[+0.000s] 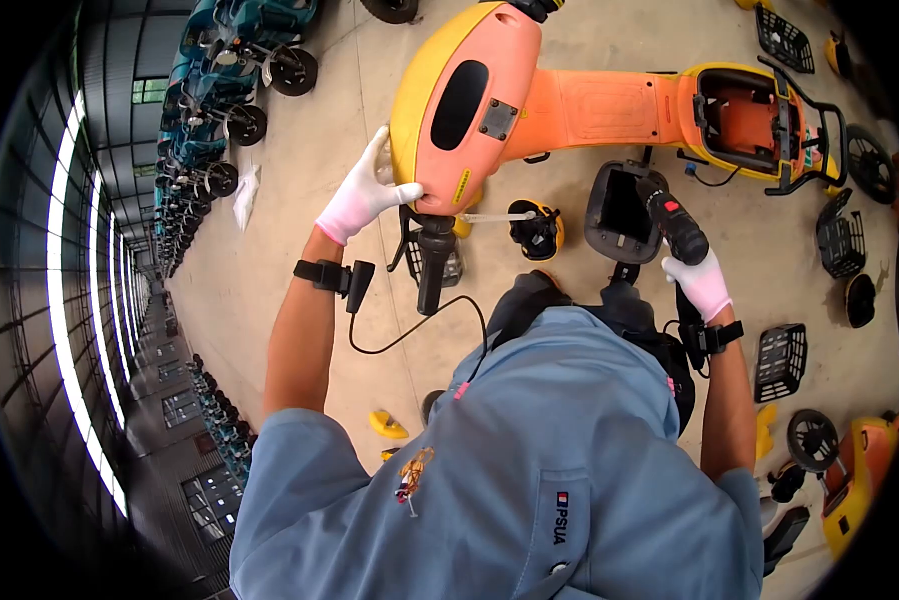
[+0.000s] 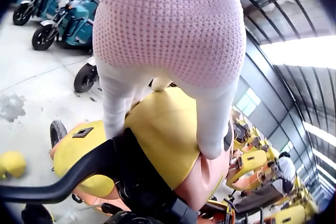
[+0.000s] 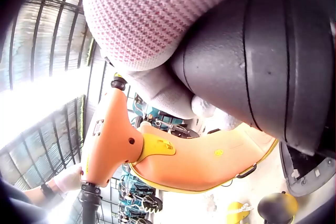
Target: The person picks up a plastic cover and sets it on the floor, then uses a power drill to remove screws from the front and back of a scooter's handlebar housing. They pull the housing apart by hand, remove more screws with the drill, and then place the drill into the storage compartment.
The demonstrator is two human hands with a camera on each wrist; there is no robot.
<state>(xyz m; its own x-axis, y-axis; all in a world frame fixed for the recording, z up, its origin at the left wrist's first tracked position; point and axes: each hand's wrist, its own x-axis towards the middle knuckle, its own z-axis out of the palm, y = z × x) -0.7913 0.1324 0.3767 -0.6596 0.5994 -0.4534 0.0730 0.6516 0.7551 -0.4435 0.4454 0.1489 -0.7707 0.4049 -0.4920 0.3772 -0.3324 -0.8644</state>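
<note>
In the head view, my gloved left hand [image 1: 364,190] spans the end of the scooter's handlebar cover [image 1: 479,115]. Its thumb lies on the orange side and its fingers on the yellow front [image 2: 163,124], as the left wrist view shows too. Just below the hand is the black handlebar grip [image 1: 433,265] with its brake lever [image 2: 63,182]. My right hand [image 1: 699,283], gloved as well, holds a black cordless drill [image 1: 679,225] by its handle, away from the cover. Close up in the right wrist view, the drill's dark body hides part of those fingers [image 3: 163,95].
The scooter's orange body [image 1: 599,105] runs right to an open seat compartment [image 1: 744,115]. A black seat-like part [image 1: 619,210] and a yellow-black helmet-like item [image 1: 537,230] are near my feet. Black baskets [image 1: 779,360] and wheels lie right; teal scooters [image 1: 219,100] line the left.
</note>
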